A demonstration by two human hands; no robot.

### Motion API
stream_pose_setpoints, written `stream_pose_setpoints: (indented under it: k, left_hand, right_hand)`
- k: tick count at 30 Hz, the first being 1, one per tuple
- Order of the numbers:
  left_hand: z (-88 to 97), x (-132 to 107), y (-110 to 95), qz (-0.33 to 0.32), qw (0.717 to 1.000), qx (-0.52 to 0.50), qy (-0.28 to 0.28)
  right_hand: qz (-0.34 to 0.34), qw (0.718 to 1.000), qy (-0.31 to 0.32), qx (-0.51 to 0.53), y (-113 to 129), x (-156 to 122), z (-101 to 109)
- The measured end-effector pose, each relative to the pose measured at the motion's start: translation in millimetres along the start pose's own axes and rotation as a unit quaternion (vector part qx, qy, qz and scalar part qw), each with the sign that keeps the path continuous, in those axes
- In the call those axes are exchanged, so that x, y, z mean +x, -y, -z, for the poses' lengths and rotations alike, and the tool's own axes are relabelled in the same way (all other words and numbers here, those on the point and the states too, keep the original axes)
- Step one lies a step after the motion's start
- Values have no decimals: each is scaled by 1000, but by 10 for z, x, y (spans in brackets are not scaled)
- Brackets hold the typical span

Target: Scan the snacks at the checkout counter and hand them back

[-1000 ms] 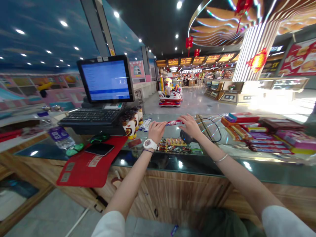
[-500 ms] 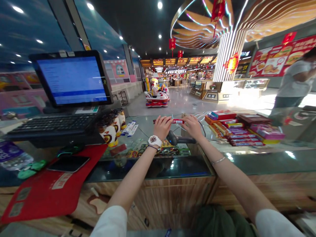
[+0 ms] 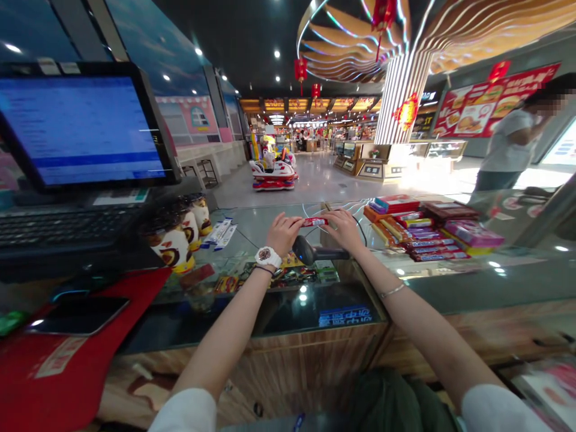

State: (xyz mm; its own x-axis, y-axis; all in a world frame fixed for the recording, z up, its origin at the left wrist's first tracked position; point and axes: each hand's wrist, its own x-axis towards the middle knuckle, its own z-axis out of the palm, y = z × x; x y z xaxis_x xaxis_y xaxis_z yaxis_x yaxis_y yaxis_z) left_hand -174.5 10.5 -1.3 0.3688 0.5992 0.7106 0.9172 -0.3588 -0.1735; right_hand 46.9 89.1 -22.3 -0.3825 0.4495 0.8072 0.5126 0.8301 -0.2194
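Note:
A slim red packet with white lettering [image 3: 314,222] lies crosswise between my two hands, above the glass counter. My left hand [image 3: 285,233], with a white watch on its wrist, has its fingers closed on the packet's left end. At the other end, my right hand [image 3: 344,229] grips it with the fingers, a thin bracelet on that forearm. Just below and between the hands rests a black barcode scanner [image 3: 310,251], its cable curving up past my right hand. What the packet contains cannot be made out.
To the right lie stacked sweets and chocolate bars [image 3: 427,234]. On the left stand a monitor [image 3: 90,132], a keyboard [image 3: 58,231], snack cups [image 3: 173,246] and white-blue sachets [image 3: 220,234]. A phone [image 3: 81,315] lies on a red mat [image 3: 58,384]. Beyond the counter, a person [image 3: 508,144] stands at right.
The view has turned and shifted, so the monitor looks larger and most things sit further left. Both hands keep the red packet between them, over the scanner.

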Motion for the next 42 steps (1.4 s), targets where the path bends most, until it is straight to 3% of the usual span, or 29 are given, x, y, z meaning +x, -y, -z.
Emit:
stream_pose_setpoints:
  k: [9, 18, 25, 31, 36, 42]
  left_hand:
    - [10, -19, 46, 11, 1000, -7, -29]
    - [-42, -10, 62, 12, 999, -30, -6]
    - [-64, -50, 146, 46, 999, -19, -6]
    - [-58, -93, 306, 81, 997, -7, -4]
    - [-106, -129, 393, 97, 995, -3, 4]
    - [-130, -145, 402, 109, 994, -2, 7]
  right_hand:
    - [-153, 970, 15, 187, -84, 31, -120]
    - [-143, 963, 18, 226, -141, 24, -167]
    - [-181, 954, 84, 224, -122, 2, -86]
    - [-87, 943, 241, 210, 31, -42, 78]
    - [-52, 913, 386, 123, 164, -187, -46]
    - [-8, 917, 394, 61, 180, -250, -182]
